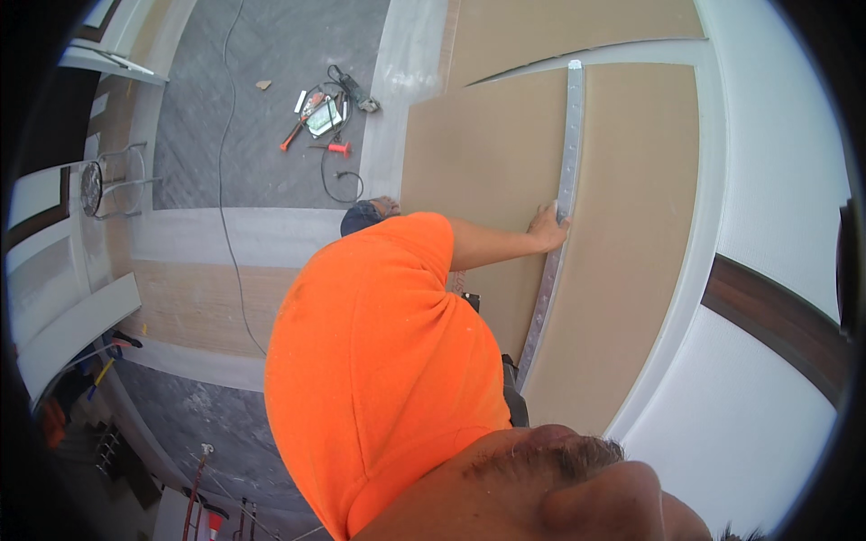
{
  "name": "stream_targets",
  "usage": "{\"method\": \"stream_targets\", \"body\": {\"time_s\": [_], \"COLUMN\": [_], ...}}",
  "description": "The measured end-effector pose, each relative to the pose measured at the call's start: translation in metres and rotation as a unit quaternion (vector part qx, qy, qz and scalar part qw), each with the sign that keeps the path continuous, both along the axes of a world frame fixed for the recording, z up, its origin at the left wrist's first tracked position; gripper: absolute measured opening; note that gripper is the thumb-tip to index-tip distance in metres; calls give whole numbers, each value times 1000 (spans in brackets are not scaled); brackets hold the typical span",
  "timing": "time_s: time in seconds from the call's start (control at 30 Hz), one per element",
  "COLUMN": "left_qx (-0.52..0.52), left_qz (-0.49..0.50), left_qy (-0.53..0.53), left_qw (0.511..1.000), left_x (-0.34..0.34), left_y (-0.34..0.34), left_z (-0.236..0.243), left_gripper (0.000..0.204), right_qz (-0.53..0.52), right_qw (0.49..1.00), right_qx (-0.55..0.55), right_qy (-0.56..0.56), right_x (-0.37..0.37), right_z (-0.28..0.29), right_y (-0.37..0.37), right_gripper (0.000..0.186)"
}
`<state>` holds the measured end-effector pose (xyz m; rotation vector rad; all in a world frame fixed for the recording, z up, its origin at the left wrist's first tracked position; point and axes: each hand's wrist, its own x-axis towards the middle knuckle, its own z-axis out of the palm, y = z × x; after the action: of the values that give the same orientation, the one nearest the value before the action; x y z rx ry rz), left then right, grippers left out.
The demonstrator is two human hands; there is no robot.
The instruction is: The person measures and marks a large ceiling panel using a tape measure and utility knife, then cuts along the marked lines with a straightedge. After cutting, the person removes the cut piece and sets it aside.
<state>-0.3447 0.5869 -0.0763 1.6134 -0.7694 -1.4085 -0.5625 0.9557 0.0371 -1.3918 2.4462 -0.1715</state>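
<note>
A long silver metal profile with small marks or holes along it lies across a large brown board. My left hand is closed on the profile's near edge at about mid-length, its fingers curled against the metal. The arm reaches in from my orange sleeve. Behind my torso the lower stretch of the profile is partly covered, along with some dark objects I cannot make out. My right hand does not show.
On the grey floor lie an angle grinder, an orange-handled hammer, a red-handled tool and a white-and-green package. A grey cable crosses the floor. A metal-legged stool stands left. White walls rise beyond the board.
</note>
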Motion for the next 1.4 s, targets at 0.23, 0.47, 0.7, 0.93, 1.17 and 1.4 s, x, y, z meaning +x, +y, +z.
{"method": "stream_targets", "body": {"time_s": [0.23,0.47,0.7,0.93,1.17,1.4], "left_qx": [6,8,-4,-61,-158,-294], "left_qz": [7,-25,-5,35,-50,-255], "left_qy": [17,7,-28,1,-101,-235], "left_qw": [1000,1000,1000,998,981,891], "left_x": [-6,-5,-23,-24,2,23], "left_y": [-9,-3,-19,-31,-32,-5], "left_z": [1,5,-19,-36,-66,-44], "left_gripper": [76,77,78,83,62,144], "right_qz": [15,4,4,-63,-407,-640], "right_qw": [1000,1000,1000,990,866,401], "right_qx": [-4,-8,-19,-19,-227,-547], "right_qy": [5,5,16,121,-182,-363], "right_x": [0,4,-4,-47,-171,-186], "right_z": [5,3,7,-27,-127,-187], "right_y": [3,22,32,74,88,102], "right_gripper": [55,54,53,52,61,46]}}
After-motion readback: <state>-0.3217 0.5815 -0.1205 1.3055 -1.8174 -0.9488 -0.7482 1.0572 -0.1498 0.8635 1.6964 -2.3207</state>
